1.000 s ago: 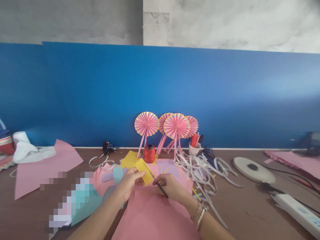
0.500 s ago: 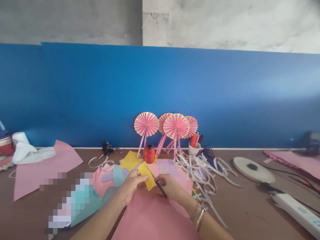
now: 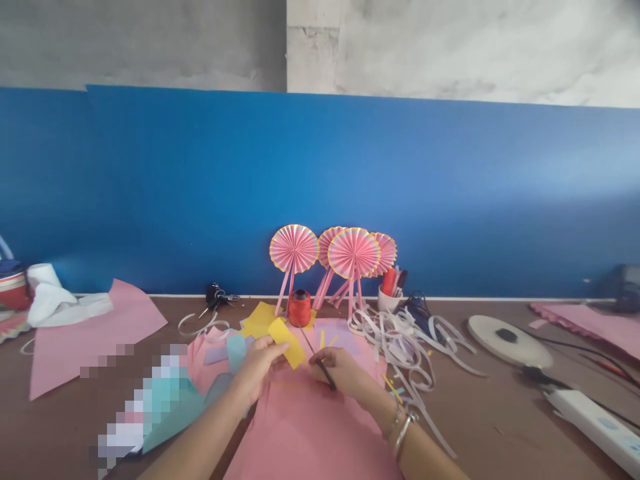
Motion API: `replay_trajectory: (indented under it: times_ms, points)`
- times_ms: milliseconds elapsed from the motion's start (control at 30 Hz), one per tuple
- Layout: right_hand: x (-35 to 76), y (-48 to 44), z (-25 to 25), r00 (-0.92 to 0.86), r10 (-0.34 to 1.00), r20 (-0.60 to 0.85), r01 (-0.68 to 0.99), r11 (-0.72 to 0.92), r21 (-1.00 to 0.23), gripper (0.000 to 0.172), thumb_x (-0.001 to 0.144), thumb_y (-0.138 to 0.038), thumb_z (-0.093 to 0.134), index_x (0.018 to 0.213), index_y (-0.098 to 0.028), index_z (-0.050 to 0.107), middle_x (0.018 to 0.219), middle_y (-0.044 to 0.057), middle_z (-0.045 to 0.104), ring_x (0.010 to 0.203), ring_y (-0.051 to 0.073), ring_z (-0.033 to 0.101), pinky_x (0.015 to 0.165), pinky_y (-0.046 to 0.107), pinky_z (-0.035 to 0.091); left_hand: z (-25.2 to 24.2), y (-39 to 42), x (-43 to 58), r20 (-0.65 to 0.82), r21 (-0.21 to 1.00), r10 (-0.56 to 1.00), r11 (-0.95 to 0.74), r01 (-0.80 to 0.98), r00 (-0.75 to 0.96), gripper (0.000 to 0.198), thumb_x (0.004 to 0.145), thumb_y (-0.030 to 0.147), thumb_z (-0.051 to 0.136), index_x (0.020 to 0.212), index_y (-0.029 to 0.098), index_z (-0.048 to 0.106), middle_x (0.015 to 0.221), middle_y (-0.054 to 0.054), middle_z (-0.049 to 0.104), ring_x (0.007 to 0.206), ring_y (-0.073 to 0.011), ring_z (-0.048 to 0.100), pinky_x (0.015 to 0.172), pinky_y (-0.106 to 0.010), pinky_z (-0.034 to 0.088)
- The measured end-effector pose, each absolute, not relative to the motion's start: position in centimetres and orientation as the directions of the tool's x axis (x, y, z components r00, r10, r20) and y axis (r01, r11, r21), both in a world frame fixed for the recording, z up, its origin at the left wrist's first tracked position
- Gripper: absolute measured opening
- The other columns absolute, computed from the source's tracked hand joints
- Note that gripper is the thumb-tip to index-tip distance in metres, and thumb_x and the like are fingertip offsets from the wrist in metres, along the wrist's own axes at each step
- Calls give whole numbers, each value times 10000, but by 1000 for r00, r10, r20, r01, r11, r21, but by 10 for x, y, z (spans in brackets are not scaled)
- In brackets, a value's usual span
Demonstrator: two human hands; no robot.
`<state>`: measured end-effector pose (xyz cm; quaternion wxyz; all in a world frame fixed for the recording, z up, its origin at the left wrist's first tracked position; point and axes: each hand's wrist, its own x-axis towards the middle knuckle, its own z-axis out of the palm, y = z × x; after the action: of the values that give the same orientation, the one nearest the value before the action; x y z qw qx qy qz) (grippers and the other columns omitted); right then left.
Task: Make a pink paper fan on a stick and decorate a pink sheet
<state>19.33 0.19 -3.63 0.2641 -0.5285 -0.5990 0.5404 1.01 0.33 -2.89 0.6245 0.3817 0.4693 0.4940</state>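
Note:
Between the thumb and fingers of my left hand (image 3: 261,365) is a small yellow paper piece (image 3: 287,343), tilted above the pink paper (image 3: 310,427). My right hand (image 3: 340,370) grips a pair of scissors (image 3: 327,377) with black handles; the thin blade points up and left, toward the red thread spool (image 3: 300,309). A narrow gap separates the yellow piece from the right hand. Thin yellow strips (image 3: 327,340) lie just past the right fingers, on a lilac sheet (image 3: 345,337). Behind the left hand are a yellow sheet (image 3: 260,320) and a light blue piece (image 3: 237,352).
Several pink pleated paper fans (image 3: 353,253) lean against the blue partition (image 3: 200,187). Tangled white ribbon (image 3: 400,340) lies right of my hands, before a pen cup (image 3: 387,300). Keys (image 3: 217,297) lie at the back left. A cream disc-shaped device (image 3: 510,340) and power strip (image 3: 595,427) occupy the right.
The yellow piece has moved slightly up and left with my left hand, away from the scissors. The blade of the scissors now shows clear of the paper.

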Motion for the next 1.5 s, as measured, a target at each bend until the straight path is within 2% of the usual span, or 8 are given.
replay_trajectory:
  times_ms: [133, 300, 433, 600, 833, 1100, 1500]
  points:
    - [195, 2, -37, -358, 897, -260, 326, -141, -935, 261, 663, -296, 690, 855, -145, 598, 533, -35, 585, 432, 86, 496, 422, 185, 364, -29, 10, 3, -160, 960, 986, 145, -240, -41, 280, 597, 331, 737, 783, 147, 636, 812, -89, 730, 742, -206, 684, 691, -295, 506]
    - [195, 2, -39, -408, 874, -262, 326, -129, -937, 367, 616, -346, 751, 894, -148, 615, 580, -14, 626, 478, 104, 533, 454, 196, 386, -26, 10, 1, -135, 968, 988, 117, -221, -71, 277, 608, 331, 731, 796, 150, 639, 823, -87, 730, 754, -215, 685, 694, -304, 517]
    - [195, 1, -38, -401, 885, -236, 351, -90, -932, 310, 655, -297, 715, 903, -138, 619, 563, -13, 621, 466, 94, 517, 429, 181, 347, -26, 9, 3, -138, 972, 989, 125, -200, -55, 270, 622, 328, 717, 805, 141, 648, 830, -94, 730, 759, -218, 684, 698, -304, 517]
    - [193, -2, -32, -373, 898, -233, 388, -77, -919, 249, 678, -228, 675, 902, -130, 628, 540, -22, 607, 441, 91, 506, 432, 186, 359, -27, 8, 4, -136, 972, 989, 123, -200, -51, 260, 631, 324, 702, 802, 136, 644, 817, -93, 729, 745, -212, 681, 678, -292, 512]
    - [193, -3, -30, -354, 907, -226, 447, -48, -893, 272, 689, -241, 667, 938, -135, 638, 578, -4, 641, 465, 102, 548, 452, 189, 388, -26, 7, 5, -138, 969, 989, 123, -212, -56, 251, 622, 314, 701, 796, 141, 649, 821, -88, 729, 747, -208, 679, 682, -292, 513]
    - [194, -3, -34, -389, 907, -162, 409, 12, -913, 243, 659, -237, 655, 873, -130, 610, 533, -31, 579, 420, 80, 476, 398, 178, 343, -26, 7, 6, -146, 966, 987, 129, -223, -65, 286, 586, 331, 719, 785, 137, 651, 798, -88, 729, 738, -211, 681, 676, -294, 510]
    - [194, -3, -28, -382, 908, -171, 431, 12, -902, 220, 667, -204, 638, 872, -127, 618, 503, -38, 561, 406, 73, 445, 387, 176, 306, -25, 7, 5, -153, 966, 987, 137, -218, -57, 260, 605, 311, 706, 785, 134, 644, 804, -90, 730, 750, -211, 683, 695, -296, 515]
